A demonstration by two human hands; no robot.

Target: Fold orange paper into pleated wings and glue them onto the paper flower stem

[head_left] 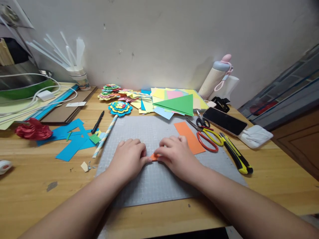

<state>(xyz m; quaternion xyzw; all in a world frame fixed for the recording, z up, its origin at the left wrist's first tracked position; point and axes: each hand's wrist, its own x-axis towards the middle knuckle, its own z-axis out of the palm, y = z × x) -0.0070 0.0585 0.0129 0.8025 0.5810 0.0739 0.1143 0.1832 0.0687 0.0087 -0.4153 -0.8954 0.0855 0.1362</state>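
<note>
Nearest the camera, stretches two bare forearms (82, 196) over the front of a wooden table (159, 214) and onto a gray mat (139, 191). Holds a small piece of orange paper (154, 158) above the middle of the mat, between left hand (129, 156) and right hand (176, 154). Looks bright, plain and narrow, mostly covered by fingers (cannot tell whether folded or rolled underneath). With the right hand, grips the right end between thumb and forefinger. With the left hand, touches the left end with the thumb tip, other fingers bent close behind; cannot tell whether pinching or merely pressing. Just beyond the right hand, shows a larger orange sheet (190, 137), flat and in much the same color. Farther right, shows scissors (208, 143) with red on the handles, a cutter (236, 154) and a phone (225, 121). To the left, shows a layered paper flower (120, 108) on a striped stick (104, 137), a black pen (98, 122), blue scraps (71, 146) and crumpled red paper (33, 129).
</note>
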